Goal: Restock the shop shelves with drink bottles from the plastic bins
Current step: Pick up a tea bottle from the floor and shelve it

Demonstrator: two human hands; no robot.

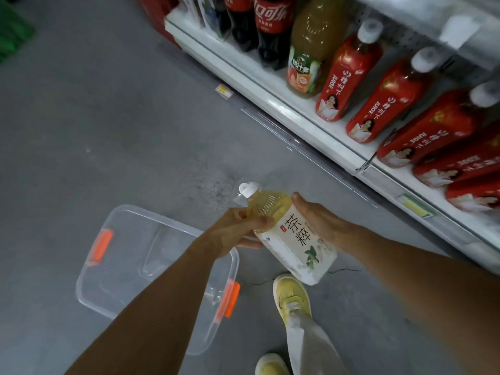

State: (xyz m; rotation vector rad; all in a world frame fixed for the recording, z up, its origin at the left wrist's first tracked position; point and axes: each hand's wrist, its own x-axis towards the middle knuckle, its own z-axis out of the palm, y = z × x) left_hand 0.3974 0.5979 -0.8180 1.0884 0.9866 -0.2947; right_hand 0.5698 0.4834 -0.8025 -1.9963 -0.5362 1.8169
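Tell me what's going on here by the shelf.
A person holds a tea bottle in both hands above the floor: the left hand grips its shoulder, the right hand its labelled body. The clear bin below looks empty. The shelf carries cola bottles and red juice bottles; this bottle is not yet on it.

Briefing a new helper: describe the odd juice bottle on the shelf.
On the white shelf, between the dark cola bottles and the row of red-labelled bottles, stands one juice bottle. It alone has cloudy yellowish contents and a green label.
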